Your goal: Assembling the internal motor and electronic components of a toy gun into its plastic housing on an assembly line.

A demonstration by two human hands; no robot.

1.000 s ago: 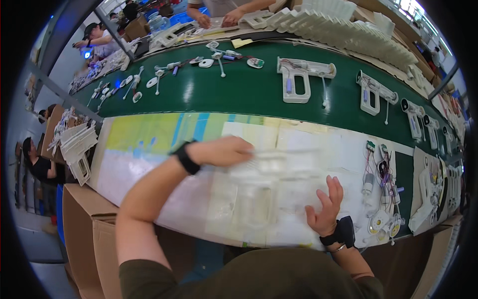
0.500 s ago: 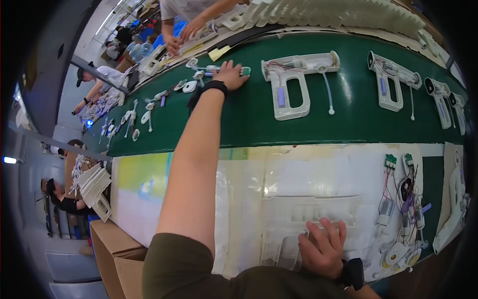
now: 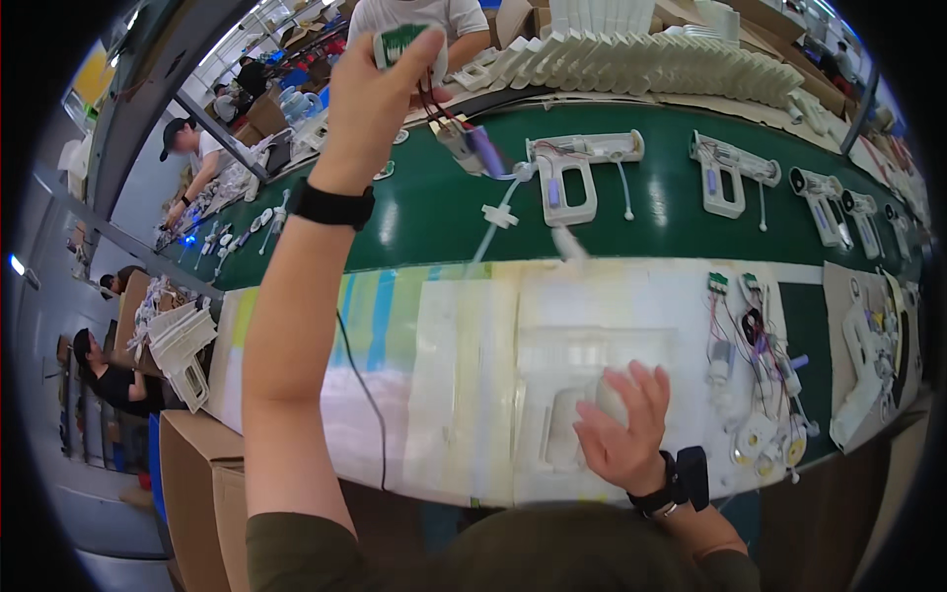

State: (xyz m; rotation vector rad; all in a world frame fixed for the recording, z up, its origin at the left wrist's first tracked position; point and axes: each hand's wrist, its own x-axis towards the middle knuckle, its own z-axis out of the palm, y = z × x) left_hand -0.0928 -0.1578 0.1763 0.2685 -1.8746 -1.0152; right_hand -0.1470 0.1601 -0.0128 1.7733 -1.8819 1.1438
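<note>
Raised over the far side of the bench, my left hand (image 3: pixel 360 118) grips a green circuit board (image 3: pixel 397 45) between thumb and fingers. From it hang dark and red wires, a small motor unit (image 3: pixel 456 146), a purple cylinder (image 3: pixel 486 153) and a pale tube (image 3: pixel 496 219). A blurred whitish end (image 3: pixel 568 245) swings at the lower right of these parts. My right hand (image 3: pixel 634 424), fingers spread, is over a white gun-shaped plastic shell (image 3: pixel 602 342) lying on the near work surface. Whether its fingers touch the shell I cannot tell.
Half-filled white gun-shaped housings (image 3: pixel 569 207) lie along the green belt (image 3: pixel 424 222). To my right are wired circuit boards and motors (image 3: pixel 755 355). Stacked white shells (image 3: pixel 631 69) line the far side, where a person (image 3: pixel 464 25) works. A cardboard box (image 3: pixel 197 444) stands at lower left.
My left hand has lifted the circuit board with its wired parts off the green belt, up and to the left. The right hand stays over the shell, fingers more spread. The view has shifted.
</note>
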